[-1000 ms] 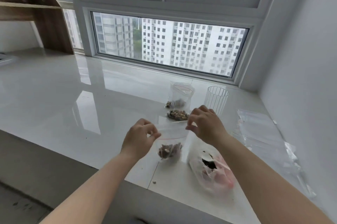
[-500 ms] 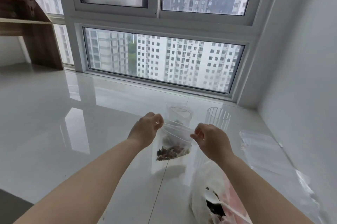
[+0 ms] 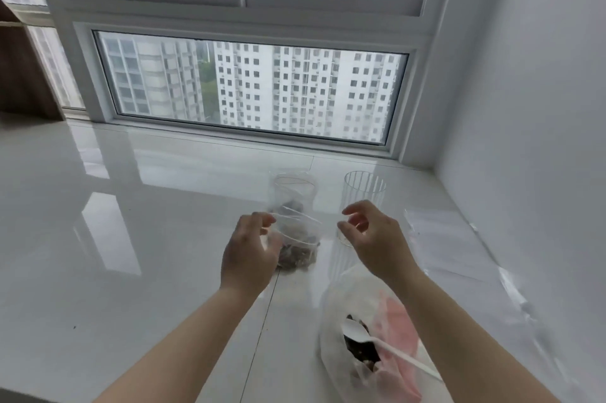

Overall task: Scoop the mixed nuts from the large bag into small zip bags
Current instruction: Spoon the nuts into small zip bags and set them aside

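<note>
A small clear zip bag (image 3: pixel 297 250) with nuts in its bottom sits on the white sill, just in front of another small filled zip bag (image 3: pixel 295 194). My left hand (image 3: pixel 249 253) grips the near bag's left edge with curled fingers. My right hand (image 3: pixel 372 235) hovers to the right of that bag, apart from it, fingers loosely curled and holding nothing. The large white and pink bag (image 3: pixel 393 314) lies near me at the right, its mouth open on dark nuts. A white plastic spoon (image 3: pixel 357 330) rests in it.
A ribbed clear glass (image 3: pixel 364 191) stands behind my right hand. Flat empty zip bags (image 3: pixel 459 258) lie along the right wall. The glossy white sill (image 3: pixel 131 238) stretches left to a wooden shelf (image 3: pixel 23 74). A window closes the back.
The filled small bag moved forward and down onto the sill by the other filled bag. My right hand let go of its top edge, while the left one still holds it.
</note>
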